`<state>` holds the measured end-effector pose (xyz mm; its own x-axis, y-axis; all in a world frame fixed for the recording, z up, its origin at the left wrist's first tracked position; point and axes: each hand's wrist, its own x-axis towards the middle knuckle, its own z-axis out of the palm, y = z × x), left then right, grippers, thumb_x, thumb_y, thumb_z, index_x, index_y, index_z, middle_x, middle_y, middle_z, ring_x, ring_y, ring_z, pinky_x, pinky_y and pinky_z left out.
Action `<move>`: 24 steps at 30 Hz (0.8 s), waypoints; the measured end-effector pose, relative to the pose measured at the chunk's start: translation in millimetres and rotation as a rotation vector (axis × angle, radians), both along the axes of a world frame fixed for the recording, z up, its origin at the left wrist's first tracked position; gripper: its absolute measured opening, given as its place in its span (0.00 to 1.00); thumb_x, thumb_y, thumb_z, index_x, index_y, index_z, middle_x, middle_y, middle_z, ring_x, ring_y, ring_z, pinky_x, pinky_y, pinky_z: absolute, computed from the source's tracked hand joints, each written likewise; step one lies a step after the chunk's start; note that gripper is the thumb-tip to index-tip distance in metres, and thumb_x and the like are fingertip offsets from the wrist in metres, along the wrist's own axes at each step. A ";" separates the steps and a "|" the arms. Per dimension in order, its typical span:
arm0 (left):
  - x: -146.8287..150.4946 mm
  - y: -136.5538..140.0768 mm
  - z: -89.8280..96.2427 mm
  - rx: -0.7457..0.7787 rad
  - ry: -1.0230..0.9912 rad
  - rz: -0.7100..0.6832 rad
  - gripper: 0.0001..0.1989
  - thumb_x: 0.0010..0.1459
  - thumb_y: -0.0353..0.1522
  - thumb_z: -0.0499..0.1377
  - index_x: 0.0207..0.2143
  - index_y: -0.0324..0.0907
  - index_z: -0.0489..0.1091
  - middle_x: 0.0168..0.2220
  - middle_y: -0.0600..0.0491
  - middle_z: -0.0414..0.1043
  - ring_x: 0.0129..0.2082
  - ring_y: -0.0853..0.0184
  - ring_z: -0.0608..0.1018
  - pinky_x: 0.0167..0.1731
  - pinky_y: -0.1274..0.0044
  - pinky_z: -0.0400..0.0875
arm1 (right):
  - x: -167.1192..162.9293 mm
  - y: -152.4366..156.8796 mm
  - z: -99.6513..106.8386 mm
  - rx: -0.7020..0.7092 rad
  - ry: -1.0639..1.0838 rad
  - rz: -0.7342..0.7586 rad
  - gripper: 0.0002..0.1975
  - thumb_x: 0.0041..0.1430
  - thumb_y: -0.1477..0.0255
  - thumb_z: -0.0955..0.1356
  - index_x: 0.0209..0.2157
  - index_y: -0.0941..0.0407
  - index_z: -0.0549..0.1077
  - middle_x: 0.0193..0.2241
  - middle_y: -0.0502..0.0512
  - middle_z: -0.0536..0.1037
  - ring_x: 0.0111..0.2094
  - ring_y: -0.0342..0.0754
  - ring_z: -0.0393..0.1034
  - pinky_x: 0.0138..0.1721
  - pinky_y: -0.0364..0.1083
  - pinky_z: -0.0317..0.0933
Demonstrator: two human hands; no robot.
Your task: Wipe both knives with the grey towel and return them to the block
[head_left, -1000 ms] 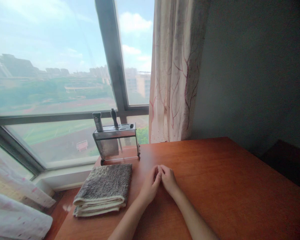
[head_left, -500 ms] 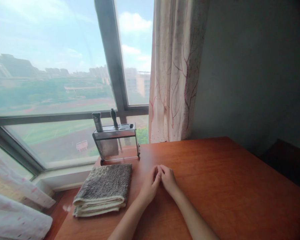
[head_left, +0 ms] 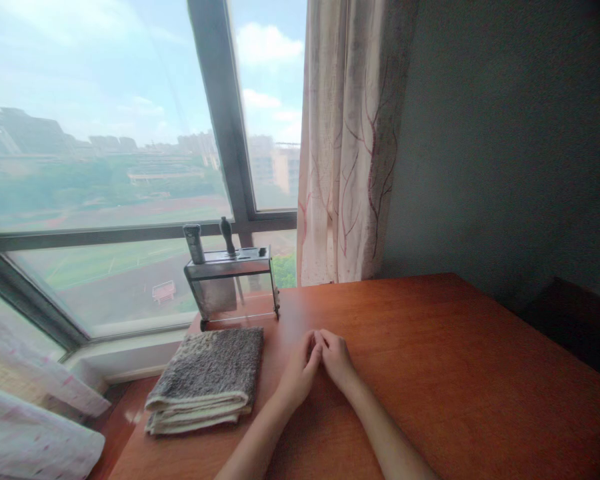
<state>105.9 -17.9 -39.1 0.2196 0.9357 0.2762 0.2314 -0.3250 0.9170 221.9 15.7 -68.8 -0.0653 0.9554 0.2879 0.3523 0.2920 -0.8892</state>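
Observation:
On the wooden table, my left hand and my right hand rest together with their fingertips meeting. Both have fingers curled and pressed together, and no object shows in them; the inner sides of the fingers are partly hidden. Left of my left hand lies a folded grey-brown towel with a cream edge, apart from the hand. Behind the towel stands a knife rack with clear sides. A broad-bladed knife and a second tool with a dark handle are slotted upright in it.
A large window with a grey frame rises beyond the table at the left and centre. A patterned curtain hangs behind the table, and another curtain is at lower left. A dark wall stands on the right.

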 end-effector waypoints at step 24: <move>-0.3 -1.1 2.8 0.001 0.010 0.000 0.14 0.64 0.38 0.50 0.46 0.40 0.67 0.46 0.47 0.74 0.45 0.60 0.74 0.49 0.70 0.65 | 0.5 -0.1 1.1 0.002 -0.020 -0.005 0.19 0.62 0.63 0.58 0.20 0.55 0.65 0.18 0.49 0.69 0.22 0.45 0.61 0.25 0.43 0.49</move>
